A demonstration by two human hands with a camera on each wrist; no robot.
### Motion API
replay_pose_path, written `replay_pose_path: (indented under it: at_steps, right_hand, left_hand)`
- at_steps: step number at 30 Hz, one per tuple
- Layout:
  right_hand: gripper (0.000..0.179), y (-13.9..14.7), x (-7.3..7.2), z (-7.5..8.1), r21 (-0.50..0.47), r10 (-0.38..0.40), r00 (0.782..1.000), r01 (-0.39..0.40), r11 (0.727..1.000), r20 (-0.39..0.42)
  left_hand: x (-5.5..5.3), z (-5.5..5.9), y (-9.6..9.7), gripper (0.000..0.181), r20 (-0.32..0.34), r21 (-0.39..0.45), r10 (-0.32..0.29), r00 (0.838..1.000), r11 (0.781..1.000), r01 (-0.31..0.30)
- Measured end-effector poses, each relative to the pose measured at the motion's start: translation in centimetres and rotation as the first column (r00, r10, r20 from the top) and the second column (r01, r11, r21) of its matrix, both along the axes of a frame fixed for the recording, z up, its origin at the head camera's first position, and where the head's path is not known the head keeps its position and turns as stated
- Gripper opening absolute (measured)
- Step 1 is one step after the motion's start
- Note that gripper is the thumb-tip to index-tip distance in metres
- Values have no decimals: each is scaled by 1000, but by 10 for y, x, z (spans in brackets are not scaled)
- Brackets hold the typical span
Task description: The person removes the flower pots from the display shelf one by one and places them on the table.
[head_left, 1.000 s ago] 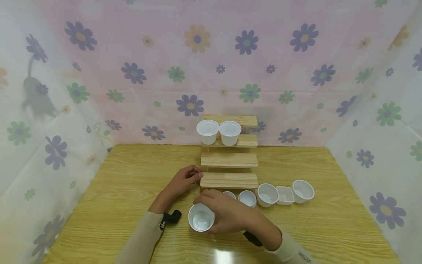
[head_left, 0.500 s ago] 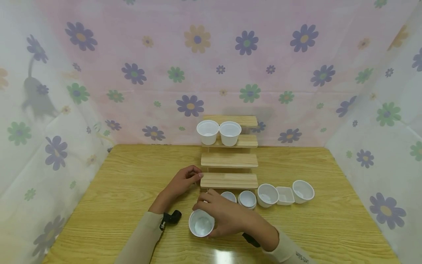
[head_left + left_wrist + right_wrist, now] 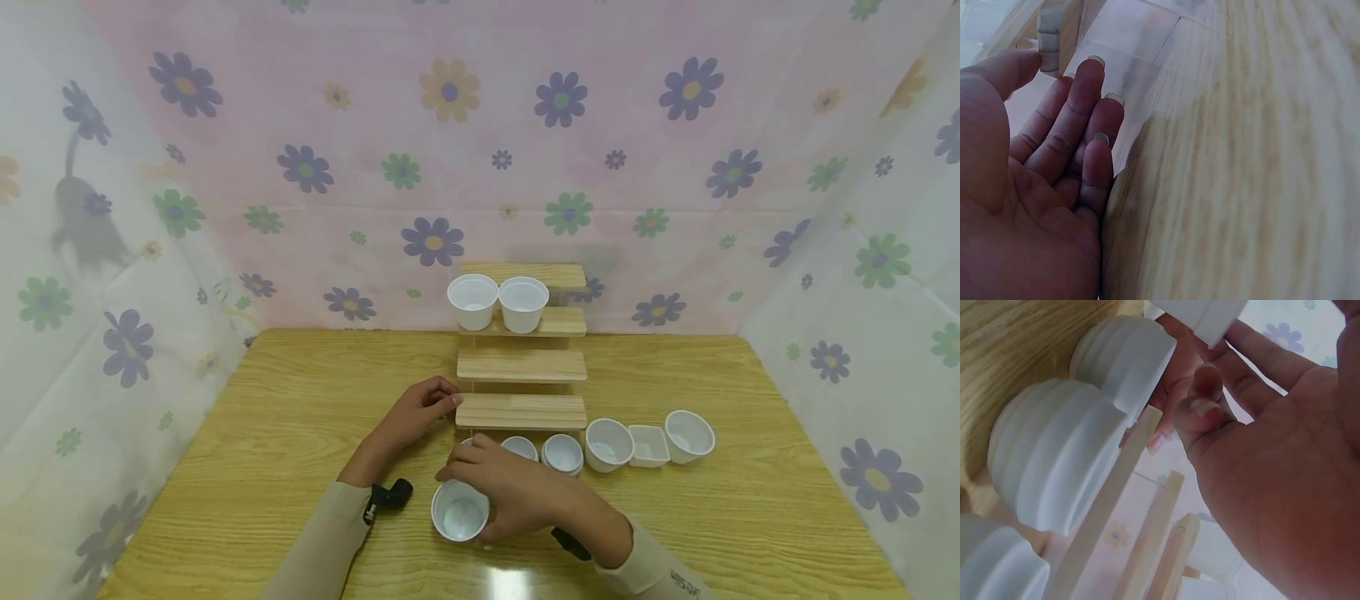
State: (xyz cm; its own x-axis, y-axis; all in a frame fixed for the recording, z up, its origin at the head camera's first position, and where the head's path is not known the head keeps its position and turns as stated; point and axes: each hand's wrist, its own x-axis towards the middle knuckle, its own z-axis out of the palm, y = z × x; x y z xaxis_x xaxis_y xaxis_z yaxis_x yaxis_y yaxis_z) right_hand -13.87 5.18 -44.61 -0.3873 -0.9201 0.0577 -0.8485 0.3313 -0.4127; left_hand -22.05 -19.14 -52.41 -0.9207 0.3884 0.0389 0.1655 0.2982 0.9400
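Note:
My right hand [image 3: 510, 487] grips a round white plastic cup [image 3: 460, 510] by its rim, low over the table in front of the stepped wooden stand [image 3: 521, 408]. In the right wrist view, only part of this cup [image 3: 1205, 315] shows, at the top edge. My left hand [image 3: 415, 410] holds the left end of the stand's lowest board; in the left wrist view, the thumb touches the board's end [image 3: 1049, 37] and the fingers curve beside it. Ribbed white bowls [image 3: 1054, 453] stand along the stand's front, one partly hidden by my right hand.
Two white cups [image 3: 472, 302] stand side by side high on the stand. Right of the ribbed bowls [image 3: 562, 454] stand a round tub [image 3: 609, 444], a square one [image 3: 648, 445] and another round one [image 3: 689, 436]. Flowered cloth [image 3: 510, 167] hangs behind the wooden table [image 3: 322, 367].
My right hand has drawn the cup slightly nearer to me, uncovering more of the bowls behind. The left hand stays at the stand's end.

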Motion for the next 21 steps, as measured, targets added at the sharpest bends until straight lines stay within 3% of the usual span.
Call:
replay_pose_path:
  at_steps: [7, 12, 17, 21]
  right_hand:
    - [96, 9, -4, 8, -6, -29, 999, 30, 1000, 41]
    - [84, 18, -12, 18, -78, -106, 994, 108, 991, 27]
    - [69, 24, -21, 26, -167, -243, 969, 248, 954, 50]
    - [62, 27, -29, 32, -255, -334, 939, 345, 903, 86]
  left_hand:
    - [0, 0, 0, 21, -1, -8, -2, 1000, 1000, 1]
    - [-2, -2, 0, 21, 2, 6, 7, 1000, 1000, -7]
    - [-2, 0, 0, 21, 10, 12, 6, 1000, 1000, -6]
    - [-1, 0, 0, 20, 14, 12, 8, 1000, 1000, -9]
